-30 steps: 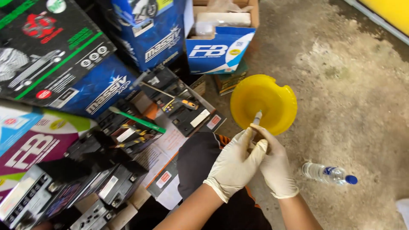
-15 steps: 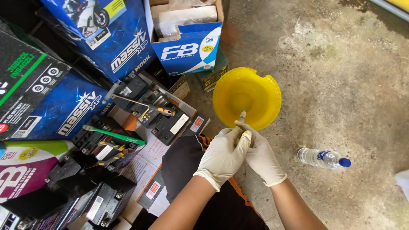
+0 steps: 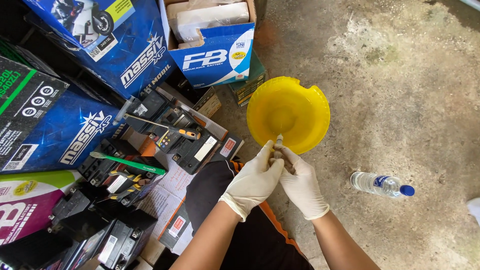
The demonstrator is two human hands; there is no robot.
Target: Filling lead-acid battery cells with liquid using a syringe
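Small pale tube (image 3: 279, 141) pinched between both gloved hands, left hand (image 3: 255, 181) and right hand (image 3: 301, 184), grip closed on it, tip over near rim of yellow basin (image 3: 300, 100) on concrete floor (image 3: 400, 90). Water bottle (image 3: 380, 184) lies just right of the hands; batteries (image 3: 180, 135) to the left.

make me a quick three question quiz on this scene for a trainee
1. True or false: both hands, the left hand and the right hand, wear white gloves.
2. Which thing lies on the floor to the right of the hands? A) a plastic bottle with a blue cap B) a red bucket C) a hammer
3. Fill in: the small pale nozzle held between the hands points over the ______ bowl.

Key
1. True.
2. A, the bottle lies on its side on the concrete floor.
3. Yellow.
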